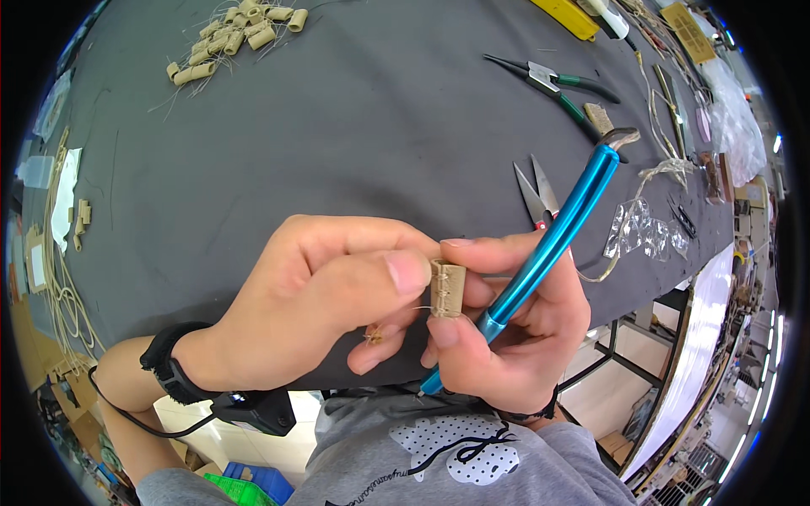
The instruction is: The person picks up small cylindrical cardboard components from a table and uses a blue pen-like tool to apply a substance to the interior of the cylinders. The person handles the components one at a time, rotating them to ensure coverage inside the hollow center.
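Note:
In front of my chest I hold a short tan tube with a stitched seam running down its side. My right hand is closed, its thumb and fingertips gripping the tube from the right. Also in that hand lies a long, slim tool with a metallic blue handle; its bent dark metal end points up and away. My left hand is closed too, thumb and forefinger pinched against the tube's upper left edge. A fine thread shows beside the tube, and a small tan frayed tuft is by my left fingers.
Several similar tan tubes with loose threads are heaped at the far left of the dark cloth. Scissors, green-handled pliers and crumpled clear plastic lie to the right. Tan cords run along the left edge.

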{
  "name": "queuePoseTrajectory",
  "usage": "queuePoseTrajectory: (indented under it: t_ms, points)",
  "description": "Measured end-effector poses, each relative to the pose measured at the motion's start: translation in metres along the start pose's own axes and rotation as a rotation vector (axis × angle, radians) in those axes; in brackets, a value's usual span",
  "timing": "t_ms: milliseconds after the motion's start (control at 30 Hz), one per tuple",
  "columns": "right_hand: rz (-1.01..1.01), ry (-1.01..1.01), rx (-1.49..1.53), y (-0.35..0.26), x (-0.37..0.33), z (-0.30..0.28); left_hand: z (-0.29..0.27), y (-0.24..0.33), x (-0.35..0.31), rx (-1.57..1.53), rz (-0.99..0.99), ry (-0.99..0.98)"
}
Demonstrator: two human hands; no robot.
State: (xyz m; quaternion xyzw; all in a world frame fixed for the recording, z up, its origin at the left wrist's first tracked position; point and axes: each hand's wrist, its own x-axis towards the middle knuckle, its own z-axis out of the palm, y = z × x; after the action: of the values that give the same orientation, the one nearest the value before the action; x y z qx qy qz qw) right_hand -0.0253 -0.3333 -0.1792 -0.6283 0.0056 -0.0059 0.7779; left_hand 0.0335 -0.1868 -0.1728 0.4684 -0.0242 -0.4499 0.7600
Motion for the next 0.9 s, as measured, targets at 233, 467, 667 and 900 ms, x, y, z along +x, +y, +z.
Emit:
queuePoseTrajectory:
  t_ms: [233,467,667,900]
  points:
    - [-0.008,-0.077,-0.143,0.002,-0.001,-0.007,0.001,0.003,0.000,0.214,0.028,0.036]
    - [-0.016,0.052,0.016,0.000,0.000,0.003,0.003,0.004,0.000,-0.048,-0.023,-0.026]
    - [0.024,0.104,0.030,-0.002,-0.001,0.003,0.000,0.005,0.000,-0.077,-0.100,-0.074]
    - [-0.016,0.035,0.046,0.003,-0.001,-0.006,-0.002,0.001,0.002,0.002,-0.065,-0.013]
